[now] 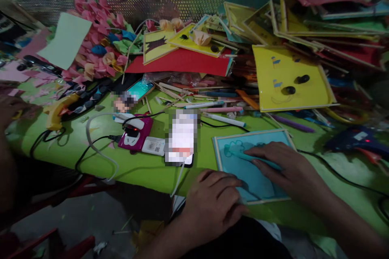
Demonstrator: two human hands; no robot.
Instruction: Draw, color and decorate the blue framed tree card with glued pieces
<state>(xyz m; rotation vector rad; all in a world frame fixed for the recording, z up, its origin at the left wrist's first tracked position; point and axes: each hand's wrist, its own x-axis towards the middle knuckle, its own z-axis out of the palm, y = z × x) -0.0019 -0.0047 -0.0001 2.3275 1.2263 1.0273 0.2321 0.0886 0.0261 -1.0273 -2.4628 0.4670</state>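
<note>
A blue sheet framed with thin wooden sticks (232,170) lies on the green table in front of me, with a flower outline in its upper left part. My right hand (282,166) is closed round a turquoise marker pen (260,158), its tip at the flower outline. At the sheet's lower left edge is my left hand (214,196), its fingers curled over the border. The thumb side of that grip is partly hidden. Left of the sheet lies a lit phone (182,135) with a white cable running to its lower end.
A magenta power strip (142,129) and cables lie left of the phone. A yellow glue gun (59,111) sits further left, near another person's hand (15,109). A dark blue glue gun (352,141) is at right. Behind are pens, a yellow framed sheet (282,73) and pink paper pieces (94,28).
</note>
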